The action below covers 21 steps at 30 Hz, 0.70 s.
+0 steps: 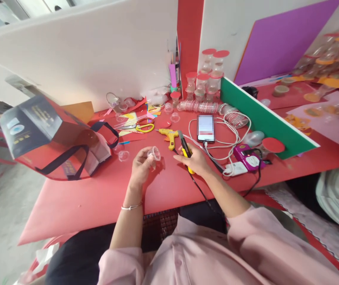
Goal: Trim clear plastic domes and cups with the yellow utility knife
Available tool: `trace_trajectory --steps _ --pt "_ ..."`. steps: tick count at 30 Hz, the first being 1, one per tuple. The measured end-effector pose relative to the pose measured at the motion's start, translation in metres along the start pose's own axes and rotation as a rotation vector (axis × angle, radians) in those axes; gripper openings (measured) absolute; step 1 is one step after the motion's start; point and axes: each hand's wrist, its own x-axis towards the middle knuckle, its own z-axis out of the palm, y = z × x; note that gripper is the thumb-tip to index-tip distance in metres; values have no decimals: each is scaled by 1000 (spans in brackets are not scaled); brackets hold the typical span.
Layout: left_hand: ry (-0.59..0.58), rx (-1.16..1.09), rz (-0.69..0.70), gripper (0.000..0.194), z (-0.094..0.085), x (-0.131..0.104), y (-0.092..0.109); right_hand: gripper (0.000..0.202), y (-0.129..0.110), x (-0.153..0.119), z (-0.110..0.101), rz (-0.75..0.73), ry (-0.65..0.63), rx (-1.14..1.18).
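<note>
Between the fingers of my left hand (141, 165) is a small clear plastic cup (154, 153), tilted above the red table. My right hand (195, 160) is wrapped round a yellow and black utility knife (186, 150), which points away from me. Just beyond the hands lies a yellow glue gun (169, 137), its black cord running toward the table's front edge. Another clear cup (124, 155) rests on the table left of my left hand. Yellow-handled scissors (144, 127) lie behind it among paper scraps.
A red and dark bag (53, 138) stands at the left. A phone (205, 128), white cables, a purple power strip (248, 157) and stacked cups (199, 107) lie right of centre. A green divider (264, 118) separates off a person at the right.
</note>
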Motion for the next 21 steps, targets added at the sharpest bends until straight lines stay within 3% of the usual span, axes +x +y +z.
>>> trace_trajectory --steps 5,10,15,21 --pt "26 49 -7 42 3 0 -6 21 -18 9 13 -77 -27 -48" --pt "74 61 8 43 6 0 -9 20 -39 24 38 -184 -28 -184" --pt "99 72 5 43 9 -2 -5 20 -35 31 55 -208 -4 -220" --pt "165 140 -4 46 16 -6 -7 15 -31 30 55 -250 3 -265"
